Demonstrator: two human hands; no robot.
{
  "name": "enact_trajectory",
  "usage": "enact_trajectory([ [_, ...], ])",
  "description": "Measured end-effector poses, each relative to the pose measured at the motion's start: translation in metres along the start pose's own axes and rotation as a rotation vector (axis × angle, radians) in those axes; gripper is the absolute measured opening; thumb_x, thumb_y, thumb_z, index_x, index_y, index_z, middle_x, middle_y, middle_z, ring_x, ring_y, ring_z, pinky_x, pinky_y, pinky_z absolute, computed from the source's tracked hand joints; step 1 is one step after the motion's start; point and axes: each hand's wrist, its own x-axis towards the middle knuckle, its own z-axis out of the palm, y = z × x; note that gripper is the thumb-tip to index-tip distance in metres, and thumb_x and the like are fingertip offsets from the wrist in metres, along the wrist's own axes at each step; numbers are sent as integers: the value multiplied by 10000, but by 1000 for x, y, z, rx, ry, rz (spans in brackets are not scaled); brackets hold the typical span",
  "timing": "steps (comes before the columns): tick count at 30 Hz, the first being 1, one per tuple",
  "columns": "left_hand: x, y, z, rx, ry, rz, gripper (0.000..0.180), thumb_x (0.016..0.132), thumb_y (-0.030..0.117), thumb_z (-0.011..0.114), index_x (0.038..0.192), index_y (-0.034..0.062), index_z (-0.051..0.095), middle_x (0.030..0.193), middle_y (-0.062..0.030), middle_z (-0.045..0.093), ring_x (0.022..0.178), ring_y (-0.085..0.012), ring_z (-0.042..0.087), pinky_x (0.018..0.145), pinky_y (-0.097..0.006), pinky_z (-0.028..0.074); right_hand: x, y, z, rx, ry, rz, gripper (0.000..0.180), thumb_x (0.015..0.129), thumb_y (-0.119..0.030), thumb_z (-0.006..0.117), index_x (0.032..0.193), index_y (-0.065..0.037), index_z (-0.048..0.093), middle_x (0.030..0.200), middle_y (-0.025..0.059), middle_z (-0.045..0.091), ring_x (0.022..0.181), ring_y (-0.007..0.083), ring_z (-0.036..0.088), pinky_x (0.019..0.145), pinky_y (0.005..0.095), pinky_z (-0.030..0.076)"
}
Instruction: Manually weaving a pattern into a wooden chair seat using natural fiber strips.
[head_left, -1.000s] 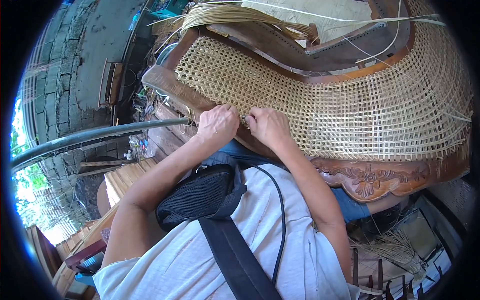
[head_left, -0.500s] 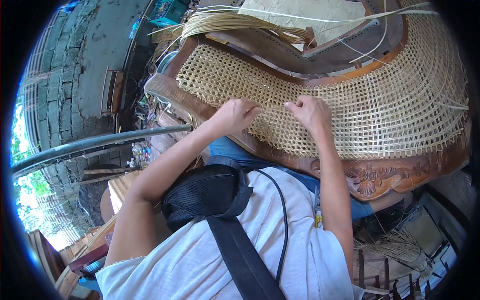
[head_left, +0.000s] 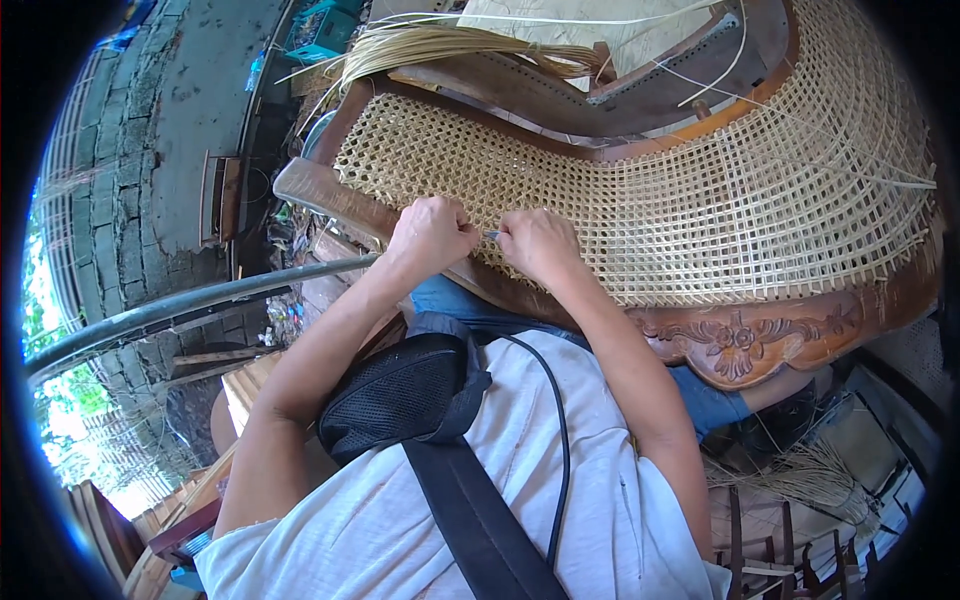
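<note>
Both hands meet at the near edge of a woven cane panel (head_left: pixel 640 200), the open lattice seat stretched across a dark wooden chair frame (head_left: pixel 760 340) that lies across the person's lap. The left hand (head_left: pixel 432 235) is curled into a loose fist on the weave, fingers (head_left: pixel 462 222) pressed together and folded under, just beside the frame's near rail. The right hand (head_left: pixel 540 245) sits right next to it, knuckles up, its fingers likewise bent and closed. Between the two hands a short, thin, pale piece (head_left: pixel 491 235) shows, pinched from both sides; whether it is a cane strand or a small tool cannot be told. The frame carries a carved flower ornament (head_left: pixel 735 340) on its front rail, to the right of the right forearm. Loose cane strands (head_left: pixel 440 45) lie in a bundle beyond the far edge of the panel, and single strands trail across the weave at the upper right. A black mesh bag (head_left: pixel 400 395) hangs on a wide strap across the person's white shirt, below the left forearm. A dark curved pipe (head_left: pixel 180 310) runs off to the left.
</note>
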Motion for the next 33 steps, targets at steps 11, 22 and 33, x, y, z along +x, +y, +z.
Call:
enact_trajectory([
  [11, 4, -4, -1, 50, -91, -27, 204, 740, 192, 634, 694, -1, 678, 697, -238, 643, 715, -400, 662, 703, -460, 547, 12, -20, -3, -82, -66, -34, 153, 738, -68, 604, 839, -23, 709, 850, 222, 692, 846, 369, 692, 799, 457, 555],
  [22, -3, 5, 9, 153, -68, 118, 165, 772, 191, 621, 793, 47, 699, 784, -188, 666, 747, -364, 657, 715, -448, 535, 27, -1, -9, 44, -178, 106, 210, 790, -284, 698, 849, -85, 733, 881, 166, 715, 878, 337, 693, 809, 440, 546],
  [33, 9, 15, 13, 80, -53, 181, 193, 806, 142, 587, 914, 11, 678, 861, -182, 667, 831, -383, 650, 739, -438, 533, 9, 33, -66, -133, -72, 300, 386, 851, -466, 670, 794, -84, 682, 676, 83, 656, 660, 231, 641, 662, 425, 503],
])
